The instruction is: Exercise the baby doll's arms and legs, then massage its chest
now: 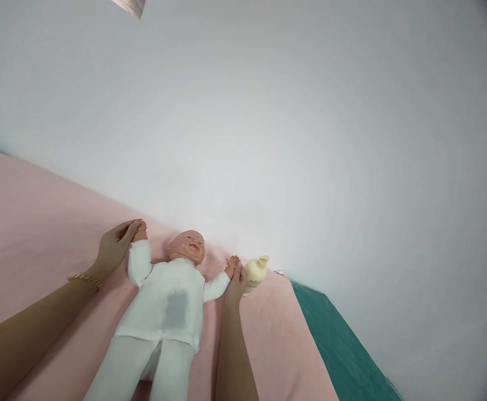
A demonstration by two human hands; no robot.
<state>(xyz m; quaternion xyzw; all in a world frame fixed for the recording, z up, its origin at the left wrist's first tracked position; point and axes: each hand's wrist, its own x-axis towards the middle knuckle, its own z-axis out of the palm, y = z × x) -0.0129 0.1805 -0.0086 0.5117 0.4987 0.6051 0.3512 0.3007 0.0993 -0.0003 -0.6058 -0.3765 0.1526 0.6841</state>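
A baby doll (pixel 164 301) in a white long-sleeved top and white trousers lies on its back, face up, with both arms spread outward. My left hand (pixel 116 245) pinches the doll's hand on the left side, and that arm is bent upward. On the other side, my right hand (pixel 237 284) has its fingers closed on the doll's other hand, whose small fingers show above mine. Close beside my right hand stands a pale yellow pump bottle (pixel 257 273), partly hidden by it. A grey patch marks the front of the top.
A pink sheet (pixel 43 217) lies under the doll. To the right, a green surface (pixel 339 340) shows past the sheet's edge. A pale wall (pixel 289 139) rises directly behind the doll's head. Something pale (pixel 132 6) hangs at the top edge.
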